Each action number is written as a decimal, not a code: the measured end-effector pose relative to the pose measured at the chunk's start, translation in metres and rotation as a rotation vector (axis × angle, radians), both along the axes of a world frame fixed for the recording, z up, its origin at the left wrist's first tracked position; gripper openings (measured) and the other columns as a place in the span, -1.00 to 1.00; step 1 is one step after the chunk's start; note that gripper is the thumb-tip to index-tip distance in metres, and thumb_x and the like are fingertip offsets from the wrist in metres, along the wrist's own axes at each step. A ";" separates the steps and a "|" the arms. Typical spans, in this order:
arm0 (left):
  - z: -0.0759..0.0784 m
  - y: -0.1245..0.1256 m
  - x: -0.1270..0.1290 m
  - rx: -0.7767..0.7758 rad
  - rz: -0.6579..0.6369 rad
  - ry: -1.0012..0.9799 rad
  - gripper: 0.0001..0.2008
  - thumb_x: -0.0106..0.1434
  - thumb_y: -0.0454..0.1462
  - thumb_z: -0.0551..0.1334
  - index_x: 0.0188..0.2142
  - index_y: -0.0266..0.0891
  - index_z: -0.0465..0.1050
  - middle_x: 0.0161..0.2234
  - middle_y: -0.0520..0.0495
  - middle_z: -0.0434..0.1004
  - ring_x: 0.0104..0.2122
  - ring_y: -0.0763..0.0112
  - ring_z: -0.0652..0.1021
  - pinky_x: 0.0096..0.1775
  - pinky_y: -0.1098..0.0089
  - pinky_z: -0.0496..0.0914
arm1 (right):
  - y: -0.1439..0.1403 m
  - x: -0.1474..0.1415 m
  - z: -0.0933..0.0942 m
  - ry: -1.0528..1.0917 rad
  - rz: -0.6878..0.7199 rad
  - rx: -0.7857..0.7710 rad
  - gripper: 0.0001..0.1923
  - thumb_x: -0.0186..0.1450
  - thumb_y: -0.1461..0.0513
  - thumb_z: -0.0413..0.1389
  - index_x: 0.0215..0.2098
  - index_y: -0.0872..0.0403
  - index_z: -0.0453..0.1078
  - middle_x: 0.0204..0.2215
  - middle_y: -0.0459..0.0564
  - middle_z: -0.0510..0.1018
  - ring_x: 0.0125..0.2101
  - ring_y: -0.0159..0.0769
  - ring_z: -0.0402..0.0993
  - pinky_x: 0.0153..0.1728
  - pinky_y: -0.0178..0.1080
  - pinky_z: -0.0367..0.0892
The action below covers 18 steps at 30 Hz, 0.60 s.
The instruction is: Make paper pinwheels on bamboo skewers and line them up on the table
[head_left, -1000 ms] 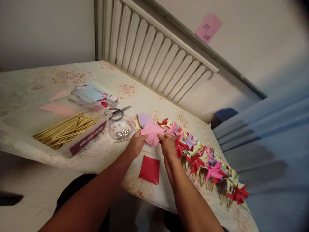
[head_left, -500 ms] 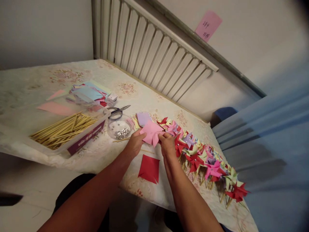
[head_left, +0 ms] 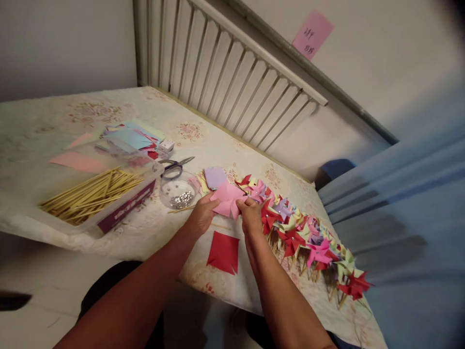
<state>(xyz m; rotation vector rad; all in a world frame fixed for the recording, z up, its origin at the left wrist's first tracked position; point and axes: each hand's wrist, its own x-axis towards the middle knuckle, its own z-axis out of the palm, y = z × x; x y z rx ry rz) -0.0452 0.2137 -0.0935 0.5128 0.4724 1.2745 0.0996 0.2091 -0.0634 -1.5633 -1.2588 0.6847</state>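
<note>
Both of my hands hold a pink cut paper square (head_left: 227, 198) just above the table. My left hand (head_left: 201, 218) pinches its left edge. On the right edge my right hand (head_left: 250, 218) folds a corner in with thumb and fingers. A red cut paper square (head_left: 224, 252) lies flat on the tablecloth below my hands. A thin wooden stick (head_left: 221, 226) lies under my left hand. To the right a row of finished paper pinwheels (head_left: 305, 235) in red, pink, green and purple runs along the table.
A clear round dish of small silver pins (head_left: 179, 191) and scissors (head_left: 175, 165) sit left of my hands. A clear box of wooden sticks (head_left: 90, 196) stands further left, coloured paper sheets (head_left: 129, 138) behind it. A slatted radiator (head_left: 232, 72) lines the far edge; blue fabric (head_left: 407, 208) is on the right.
My right hand's fingers have curled a little more over the pink paper's right corner. The view has drifted slightly; my hands stay in place.
</note>
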 end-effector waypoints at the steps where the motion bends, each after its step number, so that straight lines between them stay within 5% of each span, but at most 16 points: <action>1: -0.001 0.001 0.000 -0.008 -0.009 -0.007 -0.58 0.00 -0.26 0.42 -0.10 -0.26 0.52 -0.19 -0.15 0.64 -0.08 0.10 0.59 -0.06 0.25 0.45 | -0.001 0.000 0.003 -0.076 -0.014 0.025 -0.78 0.13 0.13 0.15 -0.63 0.03 0.38 -0.69 -0.19 0.35 -0.55 -0.34 0.22 -0.49 -0.30 0.14; 4: -0.005 0.003 -0.002 -0.073 -0.053 -0.016 -0.58 0.09 -0.18 0.42 -0.07 -0.27 0.47 -0.16 -0.19 0.63 -0.13 0.18 0.61 -0.08 0.27 0.45 | -0.006 -0.001 0.015 -0.291 -0.017 0.167 -0.76 0.21 0.15 0.11 -0.59 0.02 0.43 -0.63 -0.15 0.42 -0.50 -0.29 0.29 -0.39 -0.27 0.21; 10: -0.006 0.001 -0.001 -0.238 -0.215 -0.100 -0.44 0.23 0.14 0.25 -0.06 -0.29 0.41 -0.01 -0.38 0.54 0.01 0.10 0.56 0.06 0.13 0.40 | -0.015 -0.004 0.018 -0.790 0.032 0.473 -0.62 0.37 0.32 -0.08 -0.08 0.02 0.56 -0.32 0.05 0.60 -0.26 -0.16 0.44 -0.13 -0.15 0.24; 14: 0.000 -0.002 0.002 -0.125 -0.276 -0.206 -0.52 0.27 0.06 0.25 -0.03 -0.27 0.46 -0.02 -0.27 0.56 0.01 0.20 0.55 0.05 0.23 0.41 | -0.018 -0.008 0.001 -1.048 0.101 0.494 -0.65 0.36 0.36 -0.02 -0.03 0.05 0.54 -0.24 0.09 0.61 -0.23 -0.15 0.41 -0.14 -0.13 0.21; 18: 0.000 0.001 0.002 -0.101 -0.163 -0.236 -0.69 0.29 -0.10 0.29 -0.08 -0.26 0.51 -0.12 -0.17 0.61 -0.08 0.26 0.57 -0.01 0.28 0.45 | -0.026 -0.014 -0.015 -1.115 0.219 0.467 -0.69 0.35 0.35 0.05 -0.01 0.01 0.51 -0.07 0.10 0.60 -0.10 -0.11 0.38 -0.06 -0.08 0.20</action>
